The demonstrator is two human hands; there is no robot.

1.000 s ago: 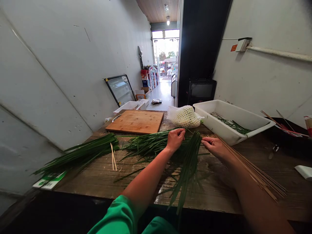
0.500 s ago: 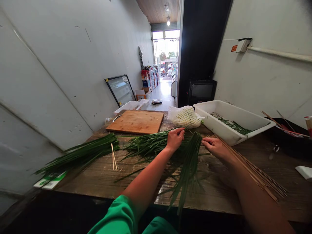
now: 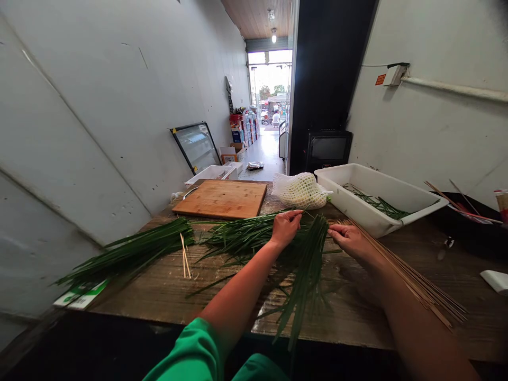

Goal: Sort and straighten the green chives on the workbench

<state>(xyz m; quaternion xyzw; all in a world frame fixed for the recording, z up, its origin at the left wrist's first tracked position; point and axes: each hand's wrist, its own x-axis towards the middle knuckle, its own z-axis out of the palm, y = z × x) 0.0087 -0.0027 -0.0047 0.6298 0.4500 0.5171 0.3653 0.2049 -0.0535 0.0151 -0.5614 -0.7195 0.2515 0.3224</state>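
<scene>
Head view: our left hand (image 3: pixel 286 226) pinches, on what we can't tell; right hand (image 3: pixel 349 238) grips leaves (image 3: pixel 310 259) near top.

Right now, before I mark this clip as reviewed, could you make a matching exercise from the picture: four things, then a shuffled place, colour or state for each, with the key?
1. Cutting board
2. White tub
3. Held leaf bundle
4. Thin sticks

A. Dark green, between the left hand and right hand
B. Lying slantwise on the table, toward its right side
C. Flat, left of the netted bundle
D. Containing green strips

Pairs: 1-C, 2-D, 3-A, 4-B
</scene>
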